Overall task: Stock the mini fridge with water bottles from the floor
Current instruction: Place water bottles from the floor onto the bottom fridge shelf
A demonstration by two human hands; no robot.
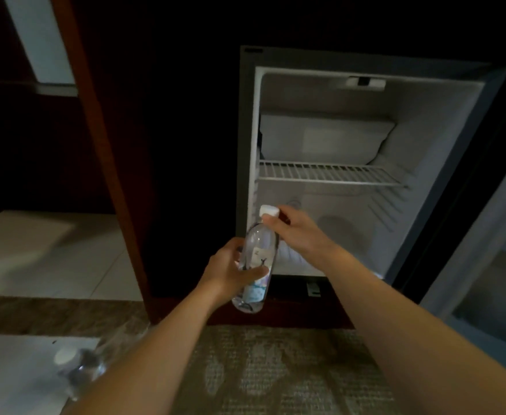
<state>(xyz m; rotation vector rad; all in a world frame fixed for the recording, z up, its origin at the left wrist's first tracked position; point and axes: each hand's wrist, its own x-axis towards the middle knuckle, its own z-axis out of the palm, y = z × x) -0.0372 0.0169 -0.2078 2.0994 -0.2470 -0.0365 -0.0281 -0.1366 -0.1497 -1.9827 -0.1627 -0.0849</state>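
Spare bottle (75, 366) lies at 7 o'clock. Dead centre, left hand (228, 271) wraps the water bottle (259, 253), right hand (293, 230) pinches its cap (269, 210) in its fingers (271, 220). Tilted like that, it could clip the mini fridge (245, 139) rim at 12.

White box-shaped mini fridge (247, 145): lower compartment free beneath white wire shelf (329, 173); white freezer box (323, 136) fills upper space; grey open door (479, 250) flanks right.

1. held bottle (260, 244): label print too blurred to read; lower body partly covered by my left grip (229, 269); neck hidden under my right grip (293, 229).
2. 2nd bottle (76, 365), lower left: blurred, body partly hidden behind my left forearm (156, 354).
3. fridge door (485, 265): cut off by the right edge.
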